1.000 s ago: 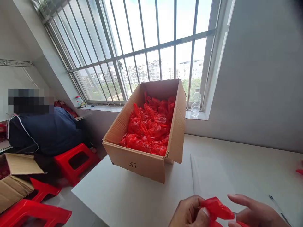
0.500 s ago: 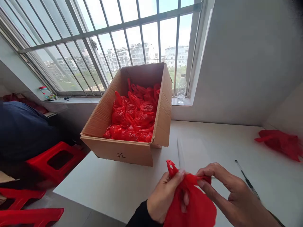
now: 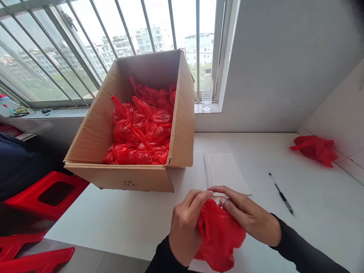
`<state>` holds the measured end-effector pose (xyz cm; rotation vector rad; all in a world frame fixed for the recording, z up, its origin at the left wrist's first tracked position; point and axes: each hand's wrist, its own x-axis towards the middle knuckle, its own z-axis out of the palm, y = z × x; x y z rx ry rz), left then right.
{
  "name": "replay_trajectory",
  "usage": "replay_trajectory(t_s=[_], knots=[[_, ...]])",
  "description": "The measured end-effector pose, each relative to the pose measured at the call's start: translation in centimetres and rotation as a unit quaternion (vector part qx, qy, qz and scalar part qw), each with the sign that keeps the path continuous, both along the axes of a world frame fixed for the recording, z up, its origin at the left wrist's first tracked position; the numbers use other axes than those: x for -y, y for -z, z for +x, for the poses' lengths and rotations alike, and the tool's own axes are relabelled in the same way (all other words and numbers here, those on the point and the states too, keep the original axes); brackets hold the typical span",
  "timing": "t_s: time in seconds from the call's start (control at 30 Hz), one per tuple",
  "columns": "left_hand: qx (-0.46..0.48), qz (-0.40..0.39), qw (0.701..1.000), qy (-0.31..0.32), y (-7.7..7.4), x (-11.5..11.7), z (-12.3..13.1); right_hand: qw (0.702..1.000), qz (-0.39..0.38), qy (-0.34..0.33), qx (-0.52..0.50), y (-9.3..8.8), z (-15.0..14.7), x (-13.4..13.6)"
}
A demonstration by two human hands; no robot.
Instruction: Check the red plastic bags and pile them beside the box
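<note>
Clock taken around the held red bag (image 3: pixel 223 239), low in the head view, in front of the person's body over the white table (image 3: pixel 119 223). Change over the last half second: the hands have closed in over the bag's top, and the handle loop that stuck up past the left thumb is no longer visible. Left hand (image 3: pixel 186 227), at nine, is curled against the bag's side and looks to be pinching its upper edge; lower fingers hidden. Right hand (image 3: pixel 247 212), at two, is half-curled, index tip meeting the left fingertips, thumb at the plastic; can't tell if it grips. Reads as both hands working the bag's mouth; tied or not, can't tell. Cardboard box (image 3: pixel 148 178) at ten-thirty, apart from the bag, with bulging red bags (image 3: pixel 142 129) inside. Paper (image 3: pixel 226 172) at twelve, just beyond the fingertips. Pen (image 3: pixel 281 195) at two, loose red bag (image 3: pixel 314 149) farther out, by the wall.
</note>
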<state>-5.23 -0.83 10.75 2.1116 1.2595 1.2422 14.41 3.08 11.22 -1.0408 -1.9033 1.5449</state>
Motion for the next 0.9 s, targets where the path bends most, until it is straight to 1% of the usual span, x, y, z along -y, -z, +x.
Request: replay_trajectory(t_s=[0.03, 0.1, 0.17, 0.23, 0.3, 0.37, 0.47, 0.53, 0.57, 0.6, 0.7, 0.8, 0.87, 0.9], knots=[[-0.017, 0.038, 0.999, -0.011, 0.6, -0.1, -0.1, 0.999, -0.025, -0.026, -0.014, 0.5, 0.0, -0.1], [-0.038, 0.074, 0.996, -0.012, 1.4, -0.2, -0.3, 0.995, -0.059, -0.062, -0.046, 1.1, -0.1, -0.2], [-0.051, 0.082, 0.995, 0.013, 1.7, -0.1, -0.6, 0.996, -0.045, -0.043, -0.069, 1.3, 0.1, -0.4], [-0.057, 0.089, 0.994, 0.033, 1.8, 0.1, -0.8, 0.996, 0.000, 0.001, -0.084, 1.0, 0.3, -0.6], [-0.054, 0.101, 0.993, 0.027, 1.8, 0.4, -0.9, 0.995, 0.016, 0.016, -0.102, 0.6, 0.5, -0.7], [-0.049, 0.117, 0.992, 0.004, 1.9, 0.6, -0.7, 0.992, -0.013, -0.003, -0.123, 0.5, 0.5, -0.6], [-0.036, 0.129, 0.991, -0.025, 2.4, 0.7, -0.3, 0.982, -0.100, -0.057, -0.152, 1.1, 0.1, -0.3], [-0.023, 0.132, 0.991, -0.027, 2.5, 0.7, 0.0, 0.972, -0.138, -0.076, -0.173, 1.5, -0.2, -0.1], [-0.018, 0.134, 0.991, -0.020, 2.6, 0.6, 0.1, 0.970, -0.143, -0.075, -0.180, 1.7, -0.2, -0.1], [-0.016, 0.131, 0.991, -0.010, 2.6, 0.6, 0.2, 0.972, -0.135, -0.067, -0.181, 1.8, -0.2, 0.0], [-0.031, 0.099, 0.994, 0.018, 2.5, 0.8, 0.4, 0.982, -0.070, -0.021, -0.172, 1.6, 0.2, 0.0], [-0.057, 0.086, 0.994, 0.036, 2.6, 1.2, 0.8, 0.983, -0.025, 0.016, -0.181, 1.2, 0.8, 0.2], [-0.051, 0.109, 0.992, 0.025, 2.6, 1.6, 1.0, 0.984, 0.007, 0.033, -0.172, 1.2, 0.9, 0.5], [-0.039, 0.123, 0.992, 0.008, 2.6, 1.7, 1.0, 0.985, 0.017, 0.035, -0.169, 1.3, 0.9, 0.7]])
